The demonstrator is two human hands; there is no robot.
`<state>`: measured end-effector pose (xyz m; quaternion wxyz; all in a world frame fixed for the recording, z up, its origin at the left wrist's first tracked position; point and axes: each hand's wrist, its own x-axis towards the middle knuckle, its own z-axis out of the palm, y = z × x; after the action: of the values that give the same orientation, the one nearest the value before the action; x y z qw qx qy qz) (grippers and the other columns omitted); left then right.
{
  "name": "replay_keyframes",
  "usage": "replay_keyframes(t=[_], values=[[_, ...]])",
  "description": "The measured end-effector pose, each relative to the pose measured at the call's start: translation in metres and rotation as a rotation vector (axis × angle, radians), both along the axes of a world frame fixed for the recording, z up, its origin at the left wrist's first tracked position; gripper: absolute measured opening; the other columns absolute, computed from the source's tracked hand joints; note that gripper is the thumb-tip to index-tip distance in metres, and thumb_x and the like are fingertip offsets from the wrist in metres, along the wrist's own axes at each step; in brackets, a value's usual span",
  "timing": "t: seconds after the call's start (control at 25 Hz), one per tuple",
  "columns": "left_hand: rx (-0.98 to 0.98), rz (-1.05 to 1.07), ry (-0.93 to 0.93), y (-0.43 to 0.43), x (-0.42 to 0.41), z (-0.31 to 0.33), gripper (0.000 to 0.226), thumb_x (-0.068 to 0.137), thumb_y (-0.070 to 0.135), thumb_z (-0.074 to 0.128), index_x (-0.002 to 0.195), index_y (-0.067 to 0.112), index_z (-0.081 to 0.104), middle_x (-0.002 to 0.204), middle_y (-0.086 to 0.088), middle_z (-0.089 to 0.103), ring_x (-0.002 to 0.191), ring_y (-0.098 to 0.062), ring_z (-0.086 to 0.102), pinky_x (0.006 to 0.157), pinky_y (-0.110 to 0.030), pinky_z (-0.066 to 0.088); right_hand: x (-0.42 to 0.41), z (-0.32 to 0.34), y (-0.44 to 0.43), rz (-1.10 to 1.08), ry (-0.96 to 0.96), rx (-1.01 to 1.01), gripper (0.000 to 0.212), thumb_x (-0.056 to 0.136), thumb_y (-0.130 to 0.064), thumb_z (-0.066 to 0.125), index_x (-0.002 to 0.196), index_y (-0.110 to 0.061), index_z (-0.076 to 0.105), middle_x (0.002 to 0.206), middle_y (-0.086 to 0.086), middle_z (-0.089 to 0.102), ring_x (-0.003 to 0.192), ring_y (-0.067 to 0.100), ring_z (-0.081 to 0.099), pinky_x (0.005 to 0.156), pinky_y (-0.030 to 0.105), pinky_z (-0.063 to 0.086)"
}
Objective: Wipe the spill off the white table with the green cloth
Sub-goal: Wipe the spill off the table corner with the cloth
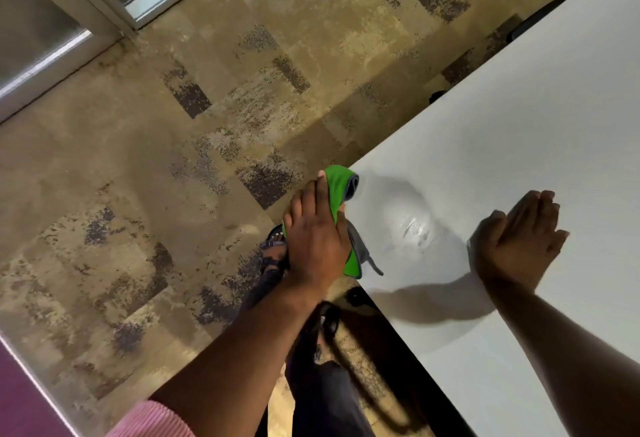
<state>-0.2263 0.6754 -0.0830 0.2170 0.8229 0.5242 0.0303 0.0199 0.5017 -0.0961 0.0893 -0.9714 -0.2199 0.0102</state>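
I am pressing the folded green microfibre cloth (341,191) under my flat left hand (317,239) at the white counter (519,125) corner; the clear wet spill (412,222) is lying just rightward, before my open, empty right hand (519,236).

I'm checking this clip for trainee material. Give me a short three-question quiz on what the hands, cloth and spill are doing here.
1. True or false: the green cloth lies at the white table's corner edge.
2. Which hand presses on the cloth?
A. left hand
B. right hand
3. Fill in: the wet spill sits between the cloth and the ____ hand.

Key: 1 true. 2 A; the right hand rests open on the table, holding nothing. 3 right.
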Motion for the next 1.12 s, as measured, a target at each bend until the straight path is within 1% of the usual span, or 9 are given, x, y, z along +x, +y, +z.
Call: replay_keyframes(t=[0.12, 0.32, 0.52, 0.56, 0.64, 0.76, 0.92, 1.04, 1.12], values=[[-0.033, 0.157, -0.145, -0.012, 0.007, -0.002, 0.057, 0.108, 0.033, 0.033, 0.157, 0.005, 0.031, 0.155, -0.015, 0.043, 0.140, -0.034, 0.039, 0.116, -0.048, 0.034, -0.001, -0.001, 0.000, 0.023, -0.007, 0.016, 0.069, 0.099, -0.037, 0.034, 0.161, -0.006, 0.025, 0.171, 0.013, 0.020, 0.158, 0.030, 0.016, 0.126, 0.059, 0.007], [0.036, 0.332, -0.243, -0.026, 0.020, -0.010, 0.053, 0.107, 0.029, 0.042, 0.151, -0.001, 0.041, 0.150, -0.021, 0.048, 0.135, -0.038, 0.044, 0.113, -0.049, 0.036, 0.003, -0.006, -0.005, 0.100, 0.010, 0.031, 0.068, 0.102, -0.036, 0.031, 0.162, -0.006, 0.021, 0.172, 0.013, 0.016, 0.159, 0.029, 0.013, 0.123, 0.067, 0.008], [0.081, 0.312, -0.247, -0.028, 0.017, -0.016, 0.058, 0.104, 0.031, 0.033, 0.152, -0.001, 0.040, 0.151, -0.021, 0.047, 0.136, -0.039, 0.044, 0.113, -0.053, 0.040, -0.036, 0.006, -0.002, 0.663, 0.010, 0.086, 0.065, 0.107, -0.038, 0.033, 0.164, -0.008, 0.022, 0.171, 0.015, 0.020, 0.159, 0.031, 0.019, 0.125, 0.058, 0.014], [0.085, 0.322, -0.261, -0.028, 0.018, -0.017, 0.059, 0.104, 0.032, 0.031, 0.152, -0.001, 0.039, 0.151, -0.022, 0.047, 0.136, -0.039, 0.044, 0.113, -0.053, 0.040, -0.049, 0.007, -0.002, 0.724, 0.033, 0.110, 0.065, 0.107, -0.038, 0.033, 0.164, -0.008, 0.023, 0.171, 0.014, 0.020, 0.159, 0.030, 0.019, 0.126, 0.057, 0.015], [0.072, 0.342, -0.298, -0.030, 0.020, -0.019, 0.059, 0.105, 0.030, 0.032, 0.153, -0.003, 0.036, 0.155, -0.023, 0.043, 0.140, -0.040, 0.040, 0.117, -0.053, 0.036, -0.066, 0.007, -0.004, 0.703, 0.076, 0.162, 0.065, 0.107, -0.039, 0.029, 0.164, -0.008, 0.022, 0.171, 0.013, 0.021, 0.159, 0.029, 0.019, 0.127, 0.055, 0.014], [0.019, 0.440, -0.401, -0.048, 0.026, -0.025, 0.060, 0.108, 0.024, 0.039, 0.158, -0.006, 0.023, 0.165, -0.024, 0.024, 0.152, -0.039, 0.026, 0.124, -0.049, 0.028, -0.069, 0.004, -0.004, 0.660, 0.071, 0.188, 0.066, 0.107, -0.041, 0.029, 0.163, -0.007, 0.023, 0.170, 0.014, 0.023, 0.158, 0.032, 0.022, 0.127, 0.054, 0.016], [-0.075, 0.593, -0.551, -0.117, 0.042, -0.026, 0.065, 0.108, 0.022, 0.042, 0.159, -0.006, 0.014, 0.170, -0.021, 0.007, 0.158, -0.032, 0.013, 0.127, -0.041, 0.024, -0.067, 0.000, -0.002, 0.677, 0.061, 0.162, 0.067, 0.105, -0.040, 0.033, 0.162, -0.006, 0.026, 0.169, 0.016, 0.025, 0.157, 0.034, 0.024, 0.127, 0.054, 0.018], [-0.072, 0.548, -0.649, -0.165, 0.045, -0.022, 0.066, 0.109, 0.024, 0.039, 0.160, -0.004, 0.010, 0.172, -0.015, -0.002, 0.160, -0.026, 0.008, 0.126, -0.039, 0.027, -0.064, -0.004, -0.002, 0.668, 0.057, 0.147, 0.066, 0.106, -0.039, 0.032, 0.162, -0.006, 0.025, 0.170, 0.016, 0.025, 0.157, 0.034, 0.023, 0.126, 0.055, 0.018], [-0.059, 0.496, -0.685, -0.167, 0.043, -0.027, 0.066, 0.109, 0.022, 0.040, 0.160, -0.005, 0.008, 0.172, -0.015, -0.007, 0.160, -0.026, 0.007, 0.125, -0.041, 0.031, -0.063, -0.006, -0.003, 0.666, 0.049, 0.147, 0.066, 0.105, -0.039, 0.032, 0.162, -0.006, 0.025, 0.169, 0.016, 0.026, 0.157, 0.033, 0.024, 0.126, 0.056, 0.018]])
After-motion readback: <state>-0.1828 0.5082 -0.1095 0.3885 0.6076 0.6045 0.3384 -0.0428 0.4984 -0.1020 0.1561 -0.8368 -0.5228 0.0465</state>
